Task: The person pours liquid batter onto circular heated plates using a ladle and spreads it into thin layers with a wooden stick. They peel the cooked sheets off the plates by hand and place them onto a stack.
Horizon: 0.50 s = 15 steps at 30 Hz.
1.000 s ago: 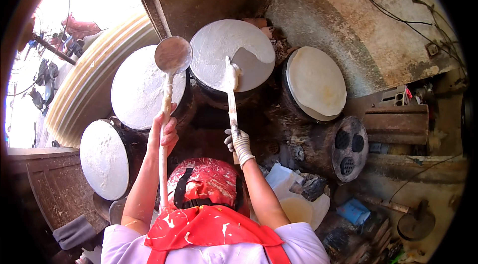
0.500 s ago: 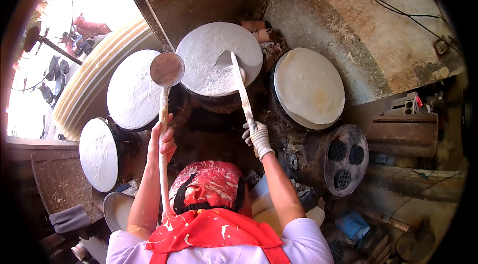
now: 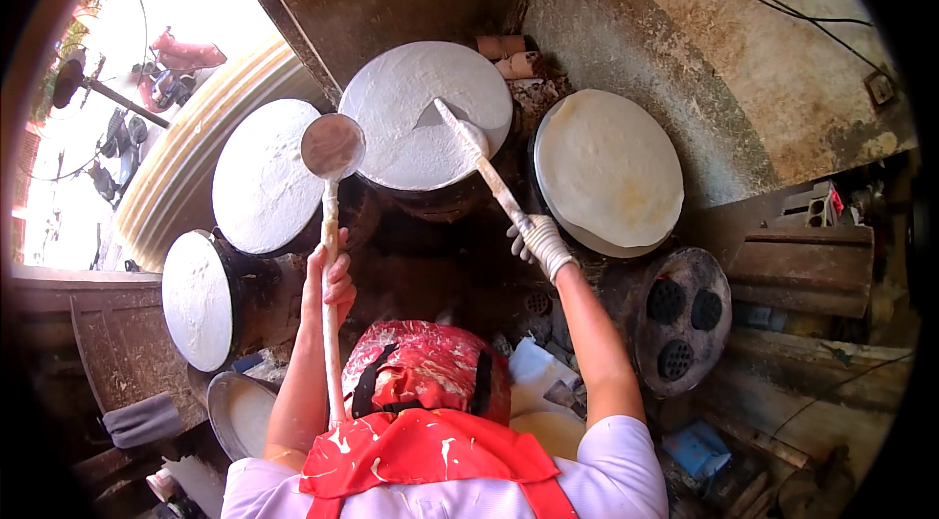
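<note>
My left hand (image 3: 337,284) is closed round the long handle of a ladle (image 3: 333,147); the ladle's round bowl hangs between the left and middle griddles. My right hand (image 3: 544,247), in a light knitted glove, grips the handle of a long flat spreader (image 3: 501,188). The spreader's far end lies over the middle griddle's white batter (image 3: 401,93), beside a grey gap in the coating. White layers also cover the left griddle (image 3: 262,177) and the far-left griddle (image 3: 198,302). A pale round sheet (image 3: 608,167), slightly yellowed, covers the right griddle, overhanging its near edge.
An uncovered stove with three holed coal briquettes (image 3: 675,323) stands at the right. At lower left is a metal basin (image 3: 241,411) with pale contents. A bare wall (image 3: 675,59) rises behind the griddles. Boards (image 3: 802,270) lie at the far right.
My right hand has moved right and slightly away from me, and the spreader now slants further left across the middle griddle. My left hand keeps the ladle in nearly the same place.
</note>
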Available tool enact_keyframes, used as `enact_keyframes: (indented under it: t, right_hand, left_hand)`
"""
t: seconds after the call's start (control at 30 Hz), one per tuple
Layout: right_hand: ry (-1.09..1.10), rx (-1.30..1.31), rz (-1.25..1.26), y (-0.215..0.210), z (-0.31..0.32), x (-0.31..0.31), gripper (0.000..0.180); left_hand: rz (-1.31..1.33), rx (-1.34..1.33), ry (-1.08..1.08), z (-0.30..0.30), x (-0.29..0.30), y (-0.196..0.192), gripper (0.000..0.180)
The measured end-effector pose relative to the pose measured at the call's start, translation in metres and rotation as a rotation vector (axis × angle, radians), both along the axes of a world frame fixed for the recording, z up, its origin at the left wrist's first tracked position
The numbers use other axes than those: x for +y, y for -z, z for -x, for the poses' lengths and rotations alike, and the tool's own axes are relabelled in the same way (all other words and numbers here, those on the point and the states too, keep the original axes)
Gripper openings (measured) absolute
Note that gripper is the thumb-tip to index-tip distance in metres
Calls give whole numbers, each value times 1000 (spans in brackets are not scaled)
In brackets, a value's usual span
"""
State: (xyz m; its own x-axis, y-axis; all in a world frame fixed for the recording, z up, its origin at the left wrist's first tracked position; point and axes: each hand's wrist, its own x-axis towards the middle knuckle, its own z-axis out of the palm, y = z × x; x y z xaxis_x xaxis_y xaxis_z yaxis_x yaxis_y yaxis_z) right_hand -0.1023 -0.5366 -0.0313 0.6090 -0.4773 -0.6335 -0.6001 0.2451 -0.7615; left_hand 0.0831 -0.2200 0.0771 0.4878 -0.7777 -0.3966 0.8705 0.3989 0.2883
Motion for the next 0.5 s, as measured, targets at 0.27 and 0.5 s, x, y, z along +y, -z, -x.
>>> enact_keyframes:
  t: [0.27,0.5]
  right_hand:
    - [-213,81,31,-18,-2,7,53]
    - [-358,43,-39,-25,18,14,52]
  left_hand:
    - [-22,1,14,5,3,8,40]
    - [-43,-14,43,13,2,12,41]
